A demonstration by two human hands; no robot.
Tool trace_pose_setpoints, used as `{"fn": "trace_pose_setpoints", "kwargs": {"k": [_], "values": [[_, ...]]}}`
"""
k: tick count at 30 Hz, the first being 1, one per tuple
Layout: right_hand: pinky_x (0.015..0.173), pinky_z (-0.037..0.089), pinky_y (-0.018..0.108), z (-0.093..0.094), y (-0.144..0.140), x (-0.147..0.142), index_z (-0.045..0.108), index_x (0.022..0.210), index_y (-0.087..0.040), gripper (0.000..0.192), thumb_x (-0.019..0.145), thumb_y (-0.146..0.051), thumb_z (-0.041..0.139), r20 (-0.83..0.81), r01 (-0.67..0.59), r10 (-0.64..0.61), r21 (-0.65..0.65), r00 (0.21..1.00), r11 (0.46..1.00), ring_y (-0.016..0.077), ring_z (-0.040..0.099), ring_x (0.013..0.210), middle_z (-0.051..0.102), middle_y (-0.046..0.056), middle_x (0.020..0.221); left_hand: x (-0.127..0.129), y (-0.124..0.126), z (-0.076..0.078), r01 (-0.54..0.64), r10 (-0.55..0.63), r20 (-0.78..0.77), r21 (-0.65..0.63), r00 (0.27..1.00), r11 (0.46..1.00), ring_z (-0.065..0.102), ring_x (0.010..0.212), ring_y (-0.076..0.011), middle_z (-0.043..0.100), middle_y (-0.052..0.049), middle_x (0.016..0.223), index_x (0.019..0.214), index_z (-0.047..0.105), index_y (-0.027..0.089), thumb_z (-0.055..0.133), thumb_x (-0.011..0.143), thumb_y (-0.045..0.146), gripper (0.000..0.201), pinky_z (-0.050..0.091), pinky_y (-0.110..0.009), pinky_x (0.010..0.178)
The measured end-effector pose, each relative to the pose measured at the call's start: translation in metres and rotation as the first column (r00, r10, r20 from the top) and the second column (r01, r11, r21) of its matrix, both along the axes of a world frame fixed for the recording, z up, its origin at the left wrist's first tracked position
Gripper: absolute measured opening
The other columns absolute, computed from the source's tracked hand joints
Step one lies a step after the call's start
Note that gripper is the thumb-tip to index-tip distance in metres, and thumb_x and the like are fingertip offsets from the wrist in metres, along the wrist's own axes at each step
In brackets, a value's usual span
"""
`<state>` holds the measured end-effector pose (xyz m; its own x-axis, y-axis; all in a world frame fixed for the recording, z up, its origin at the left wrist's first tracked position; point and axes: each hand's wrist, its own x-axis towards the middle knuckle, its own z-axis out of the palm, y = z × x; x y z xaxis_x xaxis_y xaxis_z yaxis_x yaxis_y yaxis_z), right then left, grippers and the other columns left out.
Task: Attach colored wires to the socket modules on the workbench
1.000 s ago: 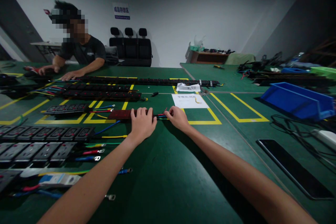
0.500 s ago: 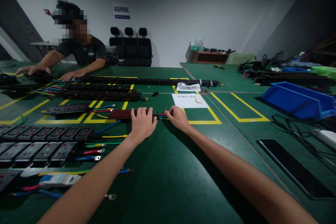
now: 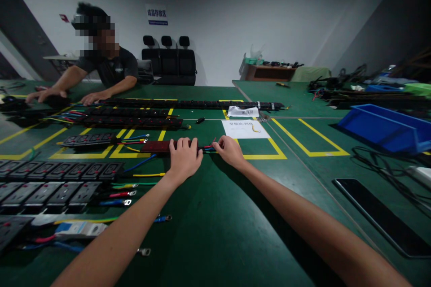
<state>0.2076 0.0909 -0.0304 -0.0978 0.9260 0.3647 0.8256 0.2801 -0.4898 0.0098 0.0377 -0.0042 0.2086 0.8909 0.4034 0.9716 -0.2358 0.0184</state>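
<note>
Both bare arms stretch forward; left hand (image 3: 183, 158) lies palm-down, fingers curled; right hand (image 3: 230, 150) pinches.
</note>
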Motion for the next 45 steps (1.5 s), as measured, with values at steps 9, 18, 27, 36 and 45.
{"fn": "trace_pose_setpoints", "kwargs": {"k": [9, 18, 27, 36, 45], "values": [[0.062, 0.029, 0.03, 0.0013, -0.0008, 0.0, 0.051, 0.075, -0.023, 0.031, 0.097, -0.041, 0.06, 0.005, 0.004, -0.004, -0.012, 1.0, 1.0, 0.0166, 0.051, 0.07, 0.061, 0.001, 0.077, 0.0014, -0.0019, 0.0044, -0.001, 0.001, -0.001, -0.017, 1.0, 1.0, 0.055, 0.127, -0.037, 0.064, -0.02, 0.133, 0.138, 0.06, 0.016, 0.038, 0.102, 0.043, 0.05, 0.033, -0.068, 0.115], [0.062, 0.029, 0.029, 0.0017, -0.0003, -0.0001, 0.053, 0.076, -0.022, 0.03, 0.097, -0.042, 0.059, 0.013, 0.005, -0.004, -0.016, 1.0, 1.0, 0.0166, 0.052, 0.07, 0.062, 0.002, 0.077, 0.002, -0.0031, 0.0074, -0.011, 0.011, 0.001, -0.04, 1.0, 0.999, 0.054, 0.128, -0.0372, 0.064, -0.02, 0.134, 0.139, 0.06, 0.018, 0.039, 0.101, 0.043, 0.05, 0.032, -0.067, 0.116], [0.062, 0.029, 0.029, 0.0008, 0.0, 0.0001, 0.054, 0.077, -0.022, 0.027, 0.098, -0.039, 0.059, 0.013, 0.008, -0.008, -0.021, 1.0, 1.0, 0.0164, 0.051, 0.07, 0.061, 0.001, 0.079, 0.0016, -0.0013, 0.0016, -0.016, 0.016, 0.0, -0.001, 1.0, 1.0, 0.054, 0.127, -0.0362, 0.064, -0.019, 0.133, 0.138, 0.06, 0.019, 0.039, 0.102, 0.043, 0.048, 0.031, -0.066, 0.116], [0.061, 0.028, 0.029, -0.0004, -0.0005, 0.0001, 0.052, 0.077, -0.023, 0.028, 0.098, -0.04, 0.059, -0.007, 0.007, -0.007, -0.013, 1.0, 1.0, 0.0165, 0.051, 0.069, 0.061, 0.001, 0.078, 0.0013, -0.0015, 0.0022, -0.009, 0.009, 0.003, -0.003, 1.0, 1.0, 0.054, 0.127, -0.0367, 0.064, -0.019, 0.133, 0.139, 0.06, 0.018, 0.038, 0.102, 0.043, 0.049, 0.031, -0.067, 0.116], [0.061, 0.028, 0.029, 0.0003, -0.0007, 0.0001, 0.053, 0.078, -0.022, 0.027, 0.098, -0.04, 0.059, -0.008, 0.007, -0.007, -0.018, 1.0, 1.0, 0.0166, 0.051, 0.07, 0.061, 0.001, 0.079, 0.0008, -0.0014, 0.0032, -0.006, 0.006, -0.005, -0.01, 1.0, 1.0, 0.054, 0.127, -0.0365, 0.064, -0.019, 0.133, 0.139, 0.06, 0.018, 0.038, 0.103, 0.044, 0.049, 0.032, -0.067, 0.115]]}}
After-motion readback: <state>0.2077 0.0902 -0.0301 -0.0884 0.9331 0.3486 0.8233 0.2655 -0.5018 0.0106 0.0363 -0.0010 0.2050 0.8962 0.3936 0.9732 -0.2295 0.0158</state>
